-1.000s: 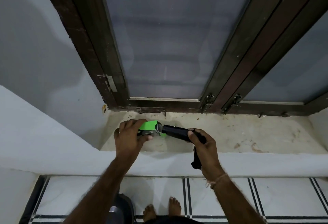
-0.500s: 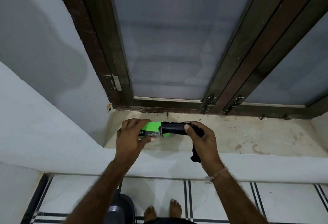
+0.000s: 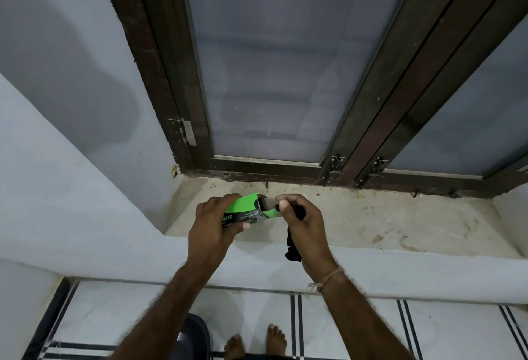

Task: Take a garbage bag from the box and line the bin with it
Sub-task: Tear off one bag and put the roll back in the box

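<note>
A green garbage-bag box point(image 3: 247, 205) is held above the stained window sill point(image 3: 371, 217), and my left hand point(image 3: 211, 224) grips its left part. My right hand point(image 3: 304, 224) is at the box's open right end, with thumb and forefinger on the grey flap point(image 3: 268, 203). A crumpled black garbage bag point(image 3: 293, 248) is clutched in that hand, one end hanging below the palm. The dark bin point(image 3: 197, 331) stands on the floor below, mostly hidden behind my left forearm.
A closed window with a dark wooden frame point(image 3: 285, 169) runs along the back of the sill. A white wall ledge point(image 3: 85, 231) lies to the left and in front. My bare feet point(image 3: 257, 345) stand on the white tiled floor.
The black roll that stuck out of the box has gone back inside. My right hand has moved left to the box's open end and now touches its flap.
</note>
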